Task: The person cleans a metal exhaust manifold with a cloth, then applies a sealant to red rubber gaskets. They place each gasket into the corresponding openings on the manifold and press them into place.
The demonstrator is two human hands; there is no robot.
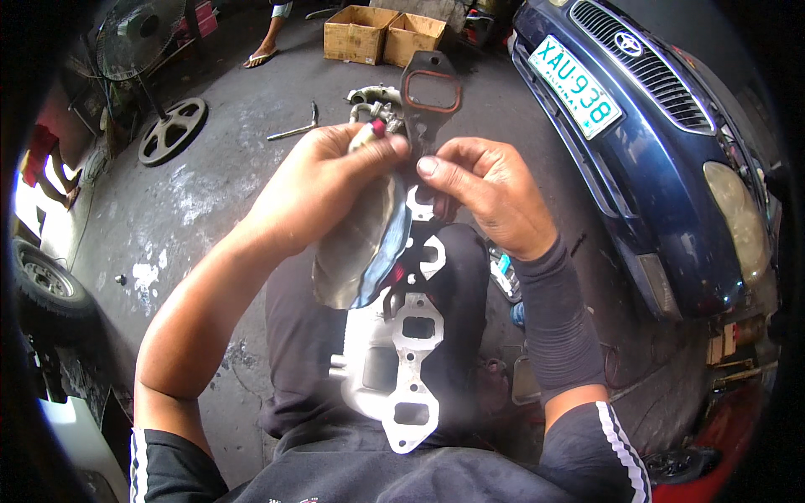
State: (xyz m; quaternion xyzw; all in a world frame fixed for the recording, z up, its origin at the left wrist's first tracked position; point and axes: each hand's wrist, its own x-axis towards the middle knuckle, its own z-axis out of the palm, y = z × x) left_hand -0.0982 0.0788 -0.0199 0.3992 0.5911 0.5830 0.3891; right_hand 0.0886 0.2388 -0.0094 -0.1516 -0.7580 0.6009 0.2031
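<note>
My left hand (335, 172) is closed around a crumpled silver-and-blue tube (356, 243). A small whitish piece with a dark red tip shows at its thumb. My right hand (495, 189) has thumb and fingers pinched at a dark flat gasket (426, 117), which stands up between both hands. The gasket's upper opening is ringed by an orange-red bead; its lower part is partly behind my fingers. Below, a silver metal intake manifold (369, 360) lies across my lap, its flange with square ports facing up. The tube and hands hide part of the flange.
Ahead on the floor lie a metal part with pipes (377, 99) and a T-shaped tool (293, 131). Two cardboard boxes (356, 42) stand farther off. A dark blue car front (637, 151) fills the right. At left are a fan (134, 38) and a tyre (50, 281). Someone's sandalled foot (262, 57) shows.
</note>
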